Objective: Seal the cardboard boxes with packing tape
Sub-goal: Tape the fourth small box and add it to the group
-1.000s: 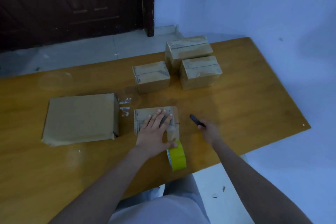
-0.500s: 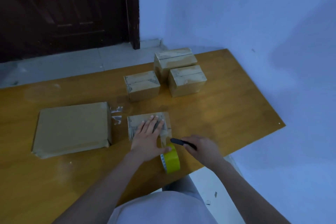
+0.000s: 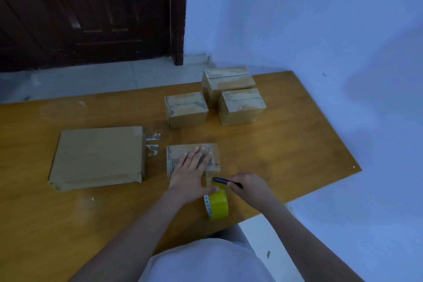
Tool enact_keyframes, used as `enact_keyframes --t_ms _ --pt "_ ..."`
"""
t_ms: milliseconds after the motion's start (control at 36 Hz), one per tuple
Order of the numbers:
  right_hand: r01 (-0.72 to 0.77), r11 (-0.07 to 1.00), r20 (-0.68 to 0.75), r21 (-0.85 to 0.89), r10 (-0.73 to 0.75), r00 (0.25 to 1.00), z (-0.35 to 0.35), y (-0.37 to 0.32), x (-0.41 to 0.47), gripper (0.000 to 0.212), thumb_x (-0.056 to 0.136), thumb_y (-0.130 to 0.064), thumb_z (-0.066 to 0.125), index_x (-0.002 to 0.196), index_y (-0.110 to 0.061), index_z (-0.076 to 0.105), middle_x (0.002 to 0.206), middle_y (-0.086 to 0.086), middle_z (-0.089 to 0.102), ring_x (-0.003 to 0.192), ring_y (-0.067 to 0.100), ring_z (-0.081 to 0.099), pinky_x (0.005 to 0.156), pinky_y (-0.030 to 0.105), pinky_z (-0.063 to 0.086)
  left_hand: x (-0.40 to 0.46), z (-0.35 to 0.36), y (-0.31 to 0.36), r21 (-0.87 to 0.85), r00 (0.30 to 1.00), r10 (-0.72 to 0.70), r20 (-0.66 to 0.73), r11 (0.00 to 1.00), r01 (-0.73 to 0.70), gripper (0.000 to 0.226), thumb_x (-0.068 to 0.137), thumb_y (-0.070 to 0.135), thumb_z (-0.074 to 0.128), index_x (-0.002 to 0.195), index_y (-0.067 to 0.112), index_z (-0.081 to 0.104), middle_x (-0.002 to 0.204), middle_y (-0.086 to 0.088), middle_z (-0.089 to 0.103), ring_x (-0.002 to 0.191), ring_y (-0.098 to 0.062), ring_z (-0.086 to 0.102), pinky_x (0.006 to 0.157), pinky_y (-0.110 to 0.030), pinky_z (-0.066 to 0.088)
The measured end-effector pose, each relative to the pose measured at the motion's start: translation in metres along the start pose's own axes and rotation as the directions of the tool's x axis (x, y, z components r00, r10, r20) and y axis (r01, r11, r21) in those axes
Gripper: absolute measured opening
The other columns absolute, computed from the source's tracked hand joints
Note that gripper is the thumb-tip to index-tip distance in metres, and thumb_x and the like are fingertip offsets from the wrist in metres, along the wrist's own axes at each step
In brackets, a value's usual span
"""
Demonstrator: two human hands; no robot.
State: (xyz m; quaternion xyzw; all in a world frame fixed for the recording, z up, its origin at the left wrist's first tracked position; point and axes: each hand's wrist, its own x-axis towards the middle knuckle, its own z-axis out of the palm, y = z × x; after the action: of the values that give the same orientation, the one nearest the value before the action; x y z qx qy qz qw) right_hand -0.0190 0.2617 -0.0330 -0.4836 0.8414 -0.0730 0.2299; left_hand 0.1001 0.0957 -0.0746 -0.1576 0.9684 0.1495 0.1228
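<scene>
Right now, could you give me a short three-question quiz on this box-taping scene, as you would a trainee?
1. True or false: the left hand lies flat on the small box nearest the person.
2. What does the right hand hold? A) scissors B) a dark cutter C) a marker cap
3. How many small boxes stand grouped at the table's far side?

Key: 1 true. 2 B. 3 three; the yellow tape roll stands by the near edge.
</scene>
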Motion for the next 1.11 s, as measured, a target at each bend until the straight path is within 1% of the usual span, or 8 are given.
enact_keyframes --t_ms 194,361,500,611,694,833,1000,1111 --pt "-0.217 0.965 0.015 -0.145 0.221 0.975 -0.001 0.010 0.000 0.029 0.099 -0.031 0.039 0.115 -0.030 0.063 0.082 -0.001 0.057 0.068 0.016 0.052 0.044 0.023 0.030 0.000 0.000 0.000 -0.008 1.000 -0.001 -0.003 1.000 0.001 0.118 0.055 0.095 0.003 0.149 0.026 -0.019 0.157 0.004 -0.024 0.135 -0.007 -0.032 0.115 -0.035 -0.018" --pt "-0.464 0.886 -0.035 -0.014 0.464 0.885 0.015 0.033 0.005 0.024 0.099 -0.028 0.040 0.112 -0.021 0.060 0.084 0.001 0.062 0.069 0.020 0.057 0.051 0.028 0.041 0.000 -0.002 0.001 -0.004 1.000 -0.002 0.002 1.000 0.002 0.118 0.053 0.093 -0.001 0.149 0.026 -0.020 0.157 0.003 -0.024 0.134 -0.007 -0.033 0.114 -0.035 -0.020" --pt "-0.531 0.838 -0.091 0.125 0.542 0.835 0.036 0.036 0.022 0.027 0.099 -0.023 0.044 0.123 -0.018 0.053 0.120 0.006 0.058 0.105 0.025 0.054 0.078 0.036 0.049 -0.001 -0.005 0.002 -0.008 1.000 -0.006 0.005 1.000 0.006 0.118 0.051 0.090 -0.004 0.148 0.026 -0.020 0.157 0.003 -0.024 0.133 -0.007 -0.033 0.113 -0.034 -0.020" --pt "-0.415 0.859 -0.228 0.301 0.487 0.843 0.047 0.025 0.030 0.029 0.093 -0.017 0.055 0.121 -0.014 0.059 0.134 0.010 0.042 0.125 0.030 0.036 0.099 0.035 0.035 0.000 -0.003 0.000 -0.004 1.000 0.003 0.015 1.000 -0.003 0.122 0.046 0.094 -0.008 0.146 0.026 -0.024 0.157 0.003 -0.025 0.133 -0.008 -0.035 0.112 -0.035 -0.022" --pt "-0.284 0.535 0.012 0.795 0.454 0.891 0.042 0.000 0.021 0.011 0.091 -0.019 0.060 0.101 -0.016 0.066 0.113 0.004 0.056 0.113 0.024 0.052 0.092 0.026 0.041 0.002 -0.001 -0.001 -0.022 1.000 0.006 0.015 1.000 -0.005 0.120 0.042 0.095 -0.009 0.140 0.027 -0.028 0.157 0.002 -0.024 0.133 -0.008 -0.035 0.111 -0.034 -0.022" --pt "-0.297 0.302 0.223 0.906 0.257 0.940 0.053 -0.018 0.010 0.017 0.080 -0.033 0.067 0.093 -0.023 0.069 0.101 -0.003 0.068 0.100 0.016 0.062 0.089 0.031 0.046 0.002 0.000 -0.001 -0.044 1.000 0.007 0.001 0.999 -0.007 0.114 0.049 0.092 -0.007 0.141 0.028 -0.028 0.156 0.005 -0.024 0.133 -0.006 -0.034 0.111 -0.033 -0.022" --pt "-0.296 0.234 0.206 0.926 0.345 0.916 0.052 -0.027 0.015 0.011 0.088 -0.009 0.063 0.090 -0.017 0.069 0.092 -0.004 0.068 0.088 0.010 0.062 0.076 0.019 0.046 0.005 0.004 0.004 -0.129 0.995 -0.061 -0.080 0.990 0.050 0.106 0.063 0.081 -0.024 0.153 0.030 0.003 0.161 0.006 -0.003 0.145 -0.009 -0.013 0.110 -0.027 -0.019" --pt "-0.298 0.226 0.200 0.927 0.375 0.905 0.050 -0.029 0.008 0.009 0.087 -0.009 0.063 0.086 -0.017 0.068 0.085 -0.004 0.068 0.080 0.007 0.062 0.075 0.018 0.048 0.004 0.003 0.010 -0.142 0.976 -0.141 -0.164 0.983 0.118 0.072 0.084 0.061 0.021 0.137 0.023 0.051 0.145 -0.001 0.046 0.139 -0.019 0.035 0.112 -0.029 0.005"
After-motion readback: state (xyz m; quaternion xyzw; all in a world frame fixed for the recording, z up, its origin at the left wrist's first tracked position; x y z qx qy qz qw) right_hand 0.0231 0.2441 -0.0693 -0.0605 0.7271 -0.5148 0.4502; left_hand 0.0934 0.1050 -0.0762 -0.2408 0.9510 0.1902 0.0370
